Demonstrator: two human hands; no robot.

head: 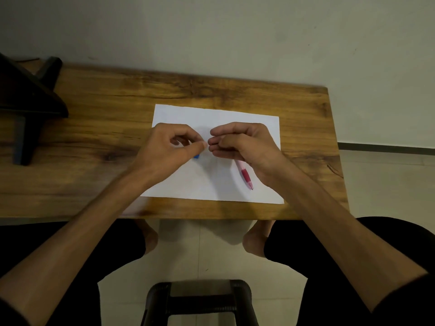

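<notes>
A white sheet of paper [211, 184] lies on the wooden table [94, 128]. My left hand [169, 147] hovers over the sheet with fingers curled and thumb meeting the index fingertip. A small blue object [196, 156] peeks out just under that thumb, most of it hidden. My right hand [244, 144] is beside it, its bent fingers pointing left and nearly touching the left thumb tip; what it holds, if anything, is hidden. A red pen [246, 176] lies on the paper, tip toward me, its far end under the right hand.
A dark stand with a slanted top [26, 97] sits on the table's left end. The table's right edge [334, 137] is close to the paper. A black stool [200, 300] stands on the tiled floor between my knees.
</notes>
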